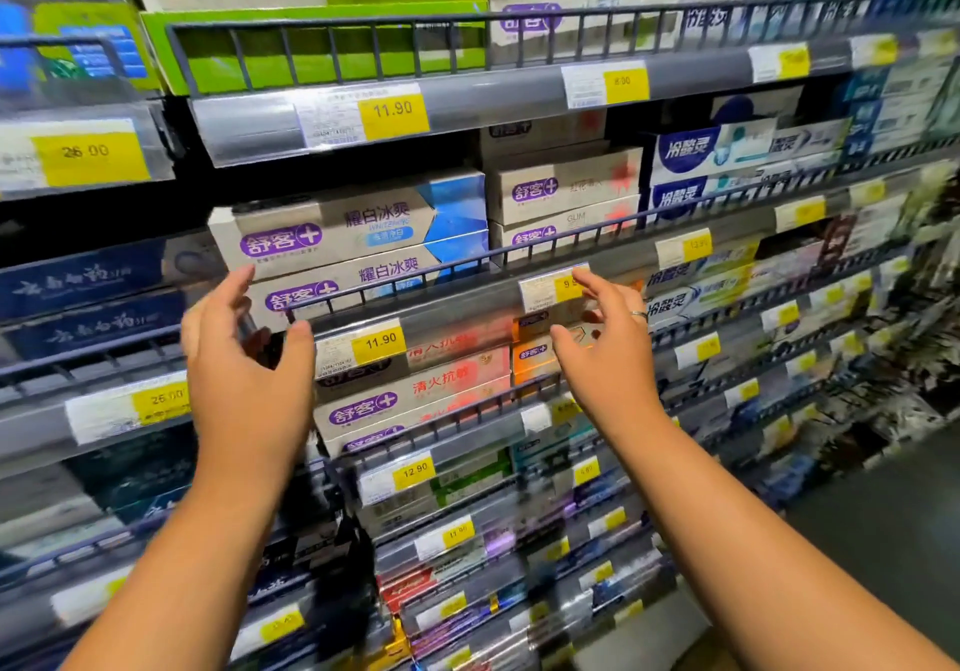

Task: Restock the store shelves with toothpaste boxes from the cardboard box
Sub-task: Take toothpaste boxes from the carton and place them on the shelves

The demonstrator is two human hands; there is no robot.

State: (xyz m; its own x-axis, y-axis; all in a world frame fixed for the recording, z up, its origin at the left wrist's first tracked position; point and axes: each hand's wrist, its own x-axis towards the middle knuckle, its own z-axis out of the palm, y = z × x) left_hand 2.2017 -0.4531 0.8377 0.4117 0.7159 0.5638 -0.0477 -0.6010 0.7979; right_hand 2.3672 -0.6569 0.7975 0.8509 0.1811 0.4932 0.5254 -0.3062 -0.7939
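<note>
Grey wire-fronted store shelves fill the view. White-and-blue cardboard toothpaste boxes lie stacked at 1 o'clock from the left hand, with the right hand at its 3 o'clock. Both hands have fingers spread wide and hold nothing.

We find a wire rail fencing the shelf front, so a hand passes only over it. Above the stacked toothpaste boxes, a dark gap lies open under the upper price strip.
</note>
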